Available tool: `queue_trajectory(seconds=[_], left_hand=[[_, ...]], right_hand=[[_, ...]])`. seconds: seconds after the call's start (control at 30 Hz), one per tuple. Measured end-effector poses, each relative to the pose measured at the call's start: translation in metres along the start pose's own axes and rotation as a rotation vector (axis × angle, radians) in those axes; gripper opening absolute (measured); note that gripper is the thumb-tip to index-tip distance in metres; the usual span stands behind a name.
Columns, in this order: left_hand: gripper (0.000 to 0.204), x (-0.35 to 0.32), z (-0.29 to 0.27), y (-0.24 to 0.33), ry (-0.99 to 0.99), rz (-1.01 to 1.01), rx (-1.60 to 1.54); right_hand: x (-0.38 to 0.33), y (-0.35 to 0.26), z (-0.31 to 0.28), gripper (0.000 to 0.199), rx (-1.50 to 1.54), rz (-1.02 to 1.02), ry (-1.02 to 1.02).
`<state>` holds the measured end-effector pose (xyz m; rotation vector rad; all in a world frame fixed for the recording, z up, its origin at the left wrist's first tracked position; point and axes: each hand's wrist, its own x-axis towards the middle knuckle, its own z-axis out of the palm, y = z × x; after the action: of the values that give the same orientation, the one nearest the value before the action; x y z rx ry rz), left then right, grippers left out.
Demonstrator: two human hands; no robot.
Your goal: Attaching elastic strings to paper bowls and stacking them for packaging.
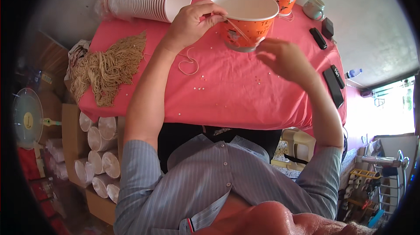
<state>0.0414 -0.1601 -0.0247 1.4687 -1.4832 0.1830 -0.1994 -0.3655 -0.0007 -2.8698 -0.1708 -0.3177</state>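
A red-clothed table (236,104) bears, toward its far side, an orange paper bucket (251,28), beside which the right hand (285,59) hovers, too blurred to tell its grip, while the left hand (196,20) pinches a thin string (238,30) at the bucket's rim.

Household things at the two sides.
Beyond the right hand (282,58) and to its right is a pale green mug (313,8); closer to the person lie a remote control (337,76) and a long black object (332,88). Far left of the left hand (192,21) is a round fan-like object (27,121).
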Motion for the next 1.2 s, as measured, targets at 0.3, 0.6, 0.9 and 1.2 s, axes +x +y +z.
queue_trajectory(seconds=[0.3, 0.6, 0.9, 1.2], left_hand=[[0.012, 0.005, -0.006, 0.001, 0.117, -0.066, -0.209], [0.009, 0.001, -0.021, -0.023, 0.043, -0.186, -0.424], [0.015, 0.002, -0.007, -0.023, 0.255, 0.024, 0.321], [0.017, 0.001, 0.001, -0.024, 0.128, 0.053, 0.422]], right_hand=[[-0.002, -0.016, 0.024, 0.041, -0.422, -0.124, 0.336], [0.008, -0.001, -0.019, 0.031, -0.131, -0.164, 0.320], [0.037, 0.118, -0.104, 0.041, 0.902, 0.511, 0.713], [0.076, 0.271, -0.122, 0.044, 1.131, 0.715, 0.708]])
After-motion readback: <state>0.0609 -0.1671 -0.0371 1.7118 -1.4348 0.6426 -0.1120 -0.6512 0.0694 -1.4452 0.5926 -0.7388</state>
